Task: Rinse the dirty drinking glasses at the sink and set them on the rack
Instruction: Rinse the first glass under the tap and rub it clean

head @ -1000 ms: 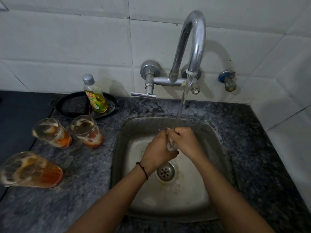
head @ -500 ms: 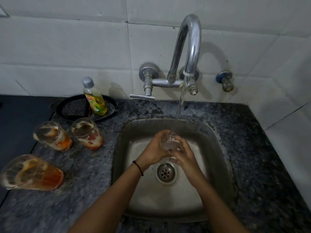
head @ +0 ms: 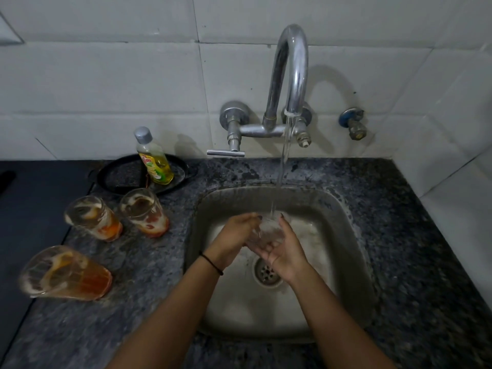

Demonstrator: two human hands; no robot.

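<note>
Glass: a clear glass (head: 269,233) is held over the sink (head: 346,235), right under the water (head: 282,166), so the water can run in and wash it.
Left hand: the left hand (head: 234,238) curls round the glass from the side to keep it steady.
Right hand: the right hand (head: 285,251) cups it from below, palm up, fingers round it.
Tap: the tap (head: 292,62) is shiny bent metal.
Sink feel: smooth grey metal, with a round drain (head: 266,271) full of holes.
Waiting: the near dirty glass (head: 64,272), middle dirty glass (head: 93,218) and far dirty glass (head: 145,211) stand on the speckled stone counter (head: 399,209), close by for the next turns. All have orange muck inside.
Rack: not in view.
</note>
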